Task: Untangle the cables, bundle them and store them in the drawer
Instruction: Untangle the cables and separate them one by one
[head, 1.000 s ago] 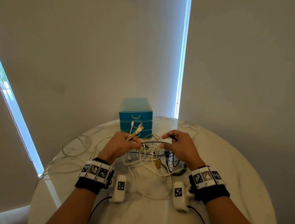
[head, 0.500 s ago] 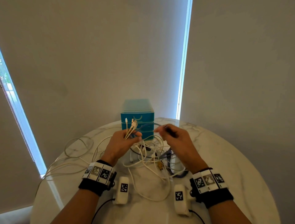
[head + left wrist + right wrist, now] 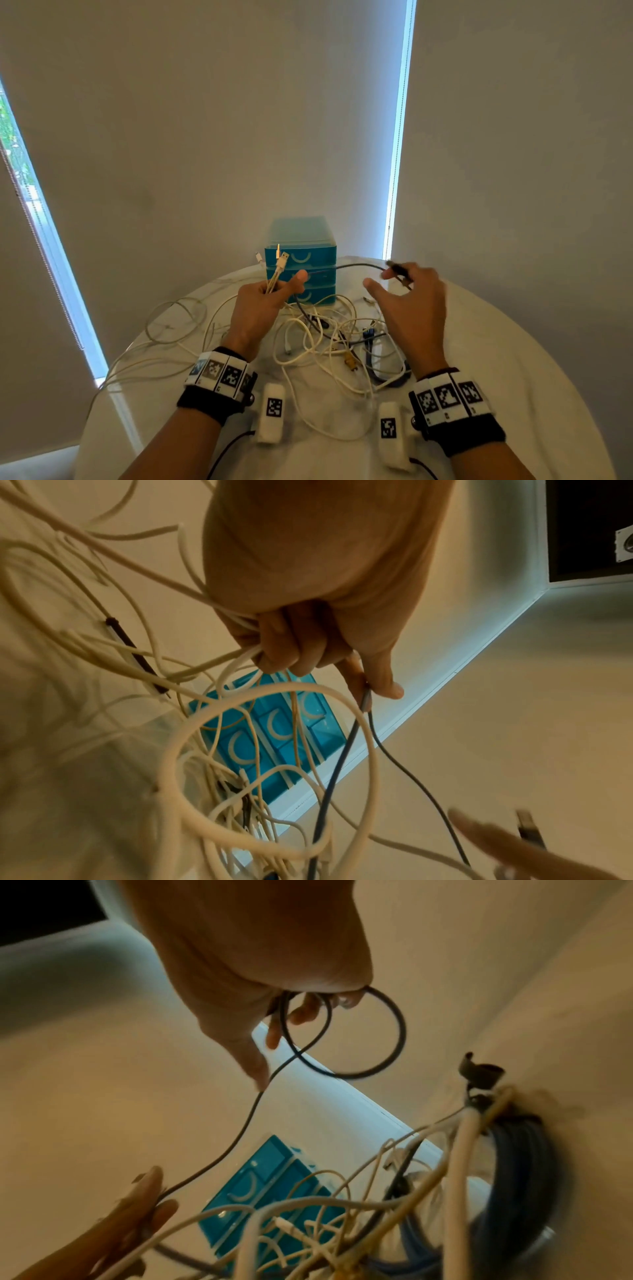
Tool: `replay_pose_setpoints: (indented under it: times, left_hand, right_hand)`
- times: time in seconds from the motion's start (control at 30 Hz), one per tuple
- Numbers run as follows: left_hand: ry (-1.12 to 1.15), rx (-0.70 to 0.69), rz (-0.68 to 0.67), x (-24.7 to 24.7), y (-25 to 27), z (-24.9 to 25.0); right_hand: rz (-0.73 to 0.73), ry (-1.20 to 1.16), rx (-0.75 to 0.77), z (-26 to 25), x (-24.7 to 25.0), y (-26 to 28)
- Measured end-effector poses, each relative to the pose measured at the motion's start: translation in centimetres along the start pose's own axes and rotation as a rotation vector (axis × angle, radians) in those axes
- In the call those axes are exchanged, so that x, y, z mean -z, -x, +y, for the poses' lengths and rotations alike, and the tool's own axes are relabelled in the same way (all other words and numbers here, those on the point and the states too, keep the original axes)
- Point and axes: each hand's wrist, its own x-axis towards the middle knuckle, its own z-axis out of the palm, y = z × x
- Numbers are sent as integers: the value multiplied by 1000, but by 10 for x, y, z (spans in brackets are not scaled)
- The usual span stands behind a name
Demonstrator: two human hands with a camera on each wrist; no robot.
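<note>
My left hand point(image 3: 286, 286) grips a bunch of white cables point(image 3: 274, 279), their USB plugs point(image 3: 281, 261) sticking up above the fist. Its thumb also pinches a dark cable point(image 3: 346, 268), which runs taut to the right. My right hand point(image 3: 390, 275) holds that cable's plug end, with a small loop of dark cable point(image 3: 346, 1034) caught in its curled fingers point(image 3: 301, 1015). Below both hands, a tangle of white, dark and blue cables point(image 3: 337, 342) lies on the round marble table point(image 3: 513, 383). The blue three-drawer unit point(image 3: 301, 262) stands behind the hands, all drawers shut.
Loose white cable loops point(image 3: 171, 322) spread over the table's left side and hang past its edge. A coiled blue cable point(image 3: 514, 1177) lies at the right of the tangle. Grey blinds close off the space just behind the drawer unit.
My hands have risen and moved apart. The right hand has drawn the dark cable out to the right, away from the left hand, which still holds the white cable ends.
</note>
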Motion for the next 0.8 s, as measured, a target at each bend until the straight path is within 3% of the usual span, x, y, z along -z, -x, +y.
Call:
replay_pose_setpoints:
  times: [0.13, 0.2, 0.3, 0.4, 0.53, 0.63, 0.7, 0.8]
  left_hand:
    - [87, -4, -36, -5, 4, 5]
    - [94, -12, -82, -9, 7, 7]
    - [79, -52, -154, -14, 14, 12]
    - [65, -82, -199, -13, 13, 11]
    - [-108, -39, -308, -7, 7, 4]
    - [-247, 5, -433, -5, 7, 1]
    - [-255, 5, -427, -5, 7, 1]
    - [-195, -40, -337, -6, 8, 5]
  right_hand:
    - [-526, -181, -18, -20, -19, 24]
    - [-636, -185, 6, -13, -32, 31]
    - [-643, -166, 64, -1, -41, 28]
    - [-526, -216, 88, 1, -41, 24]
    - [-193, -426, -59, 3, -33, 10]
    - [-68, -452, -199, 14, -24, -2]
    - [-122, -517, -278, 14, -16, -5]
    - [-334, -677, -219, -7, -7, -1]
